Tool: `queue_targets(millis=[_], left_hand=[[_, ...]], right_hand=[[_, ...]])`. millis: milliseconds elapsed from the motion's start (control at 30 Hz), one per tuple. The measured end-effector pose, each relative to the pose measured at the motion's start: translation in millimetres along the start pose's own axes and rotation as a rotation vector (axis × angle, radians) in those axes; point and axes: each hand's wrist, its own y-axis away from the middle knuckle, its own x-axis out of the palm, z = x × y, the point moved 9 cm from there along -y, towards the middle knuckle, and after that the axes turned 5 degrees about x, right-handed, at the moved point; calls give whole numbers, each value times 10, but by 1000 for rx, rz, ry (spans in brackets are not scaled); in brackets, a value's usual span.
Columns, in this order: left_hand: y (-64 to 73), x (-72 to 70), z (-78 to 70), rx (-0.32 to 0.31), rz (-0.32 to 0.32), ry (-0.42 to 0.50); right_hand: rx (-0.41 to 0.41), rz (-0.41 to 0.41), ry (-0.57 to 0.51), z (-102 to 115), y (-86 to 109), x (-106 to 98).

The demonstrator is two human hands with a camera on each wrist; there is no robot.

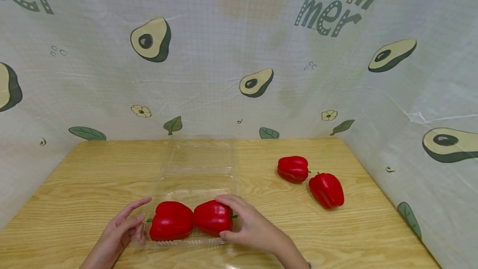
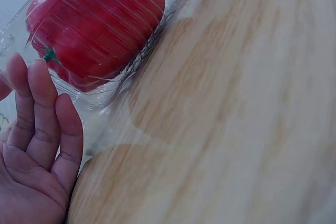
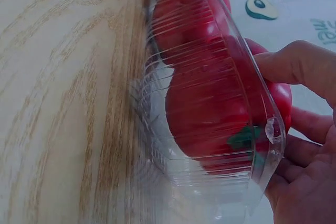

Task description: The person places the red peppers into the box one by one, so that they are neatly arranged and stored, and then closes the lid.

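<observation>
Two red bell peppers lie end to end in the front of a clear plastic clamshell box. My right hand grips the right bell pepper, thumb on the near side and fingers over the far side. Its green stem points toward the palm. At the box's left end, my left hand has its fingers loosely extended beside the left bell pepper. In the left wrist view those fingers are close to the box's corner; whether they touch it I cannot tell.
Folded back, the box's transparent lid lies flat behind the base. Two more bell peppers, one farther back and one nearer, lie on the wooden table to the right. A printed cloth hangs behind and along the sides.
</observation>
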Motion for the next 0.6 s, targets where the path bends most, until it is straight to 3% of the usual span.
queue_targets(millis=[600], left_hand=[[-5, -15, 1, 5, -10, -25]], right_hand=[[-4, 39, 71, 32, -45, 39]])
